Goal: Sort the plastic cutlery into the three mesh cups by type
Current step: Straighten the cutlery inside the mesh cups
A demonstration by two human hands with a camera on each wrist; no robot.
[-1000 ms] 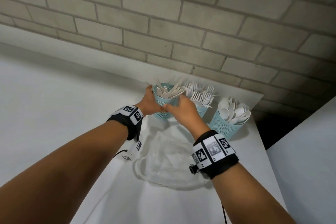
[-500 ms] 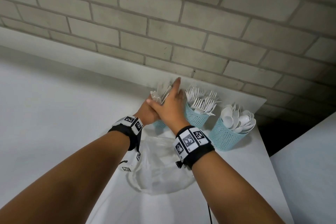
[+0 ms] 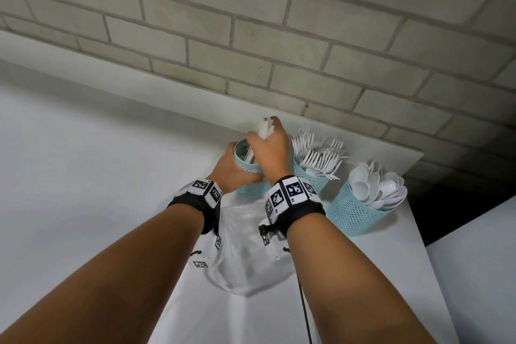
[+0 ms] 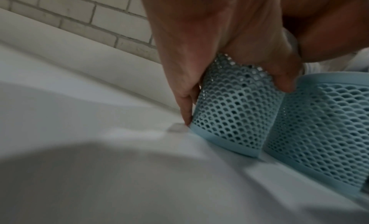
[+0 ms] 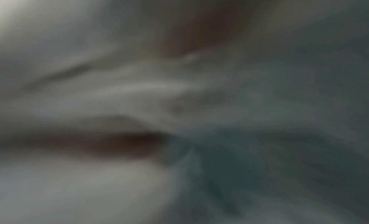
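Three light-blue mesh cups stand in a row near the wall. My left hand [image 3: 233, 169] grips the leftmost cup [image 3: 245, 167], its fingers wrapped round the mesh wall [image 4: 235, 110]. My right hand [image 3: 269, 145] is above that cup and grips a bundle of white plastic knives [image 3: 264, 127] whose tips stick out above the fist. The middle cup [image 3: 312, 180] holds white forks [image 3: 318, 151]. The right cup [image 3: 354, 215] holds white spoons [image 3: 377, 184]. The right wrist view is too blurred to read.
A crumpled clear plastic bag [image 3: 245, 248] lies on the white table [image 3: 83, 176] just under my wrists. A brick wall [image 3: 251, 36] rises right behind the cups. The table's right edge drops off past the spoon cup into a dark gap [image 3: 446, 209].
My right hand closed round the knives in the left cup and lifted the bundle up. The left hand kept its hold on that cup.
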